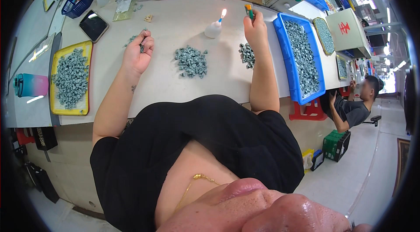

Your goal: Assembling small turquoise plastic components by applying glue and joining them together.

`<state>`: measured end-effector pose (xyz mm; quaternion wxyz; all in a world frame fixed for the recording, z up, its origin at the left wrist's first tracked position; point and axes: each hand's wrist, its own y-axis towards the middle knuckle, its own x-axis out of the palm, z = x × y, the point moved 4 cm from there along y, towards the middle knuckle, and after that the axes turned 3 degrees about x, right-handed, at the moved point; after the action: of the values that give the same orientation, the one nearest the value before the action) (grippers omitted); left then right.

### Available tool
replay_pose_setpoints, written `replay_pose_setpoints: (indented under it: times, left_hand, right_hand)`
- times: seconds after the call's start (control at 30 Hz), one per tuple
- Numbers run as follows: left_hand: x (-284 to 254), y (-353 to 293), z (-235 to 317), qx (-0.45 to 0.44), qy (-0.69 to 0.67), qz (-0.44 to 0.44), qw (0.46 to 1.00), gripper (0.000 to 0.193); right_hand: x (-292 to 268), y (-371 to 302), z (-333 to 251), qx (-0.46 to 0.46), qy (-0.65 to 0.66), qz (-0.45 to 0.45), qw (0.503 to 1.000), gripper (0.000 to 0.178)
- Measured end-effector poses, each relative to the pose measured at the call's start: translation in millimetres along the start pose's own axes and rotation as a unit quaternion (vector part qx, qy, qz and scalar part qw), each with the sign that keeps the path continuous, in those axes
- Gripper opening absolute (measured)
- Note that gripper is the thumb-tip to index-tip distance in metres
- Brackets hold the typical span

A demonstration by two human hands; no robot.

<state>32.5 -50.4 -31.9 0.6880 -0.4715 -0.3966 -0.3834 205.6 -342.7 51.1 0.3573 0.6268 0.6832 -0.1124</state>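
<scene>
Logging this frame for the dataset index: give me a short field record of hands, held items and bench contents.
left hand: resting on bench, fingers curled on small grey parts
right hand: raised, gripping green-orange lighter
flame: lit white spirit lamp
bench centre: two piles of grey parts
left side: yellow tray of parts
right side: blue tray of parts

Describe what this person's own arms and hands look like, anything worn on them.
Both forearms are bare, with no gloves on the left hand or the right hand. Short black sleeves cover the upper arms. A small dark mark, perhaps a tattoo, sits on the left forearm. No rings or watch visible.
</scene>
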Motion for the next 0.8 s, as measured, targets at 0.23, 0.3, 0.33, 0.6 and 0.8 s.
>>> replay_pose_setpoints:
  times: [0.23, 0.3, 0.33, 0.6, 0.8]
  left_hand:
    - [-2.3, 1.3, 0.1, -0.006, -0.005, 0.0, 1.0, 0.006]
    - [-1.1, 0.7, -1.5, -0.013, -0.009, -0.006, 1.0, 0.006]
    - [1.0, -1.9, -2.3, -0.019, -0.01, -0.011, 1.0, 0.006]
    - [6.0, -8.4, -8.8, -0.055, -0.033, -0.02, 0.998, 0.004]
    - [15.6, -16.3, -13.0, -0.076, -0.052, -0.024, 0.995, 0.004]
  right_hand:
    - [6.3, 2.5, 14.7, 0.056, 0.07, -0.058, 0.994, 0.031]
    - [6.5, 5.4, 22.7, 0.058, 0.01, -0.064, 0.996, 0.029]
    - [6.9, 6.1, 27.0, 0.057, -0.049, -0.071, 0.995, 0.027]
    - [11.1, 1.6, 29.8, 0.028, -0.216, -0.051, 0.975, 0.023]
    - [21.7, 5.3, 49.6, 0.062, -0.175, -0.078, 0.98, 0.022]
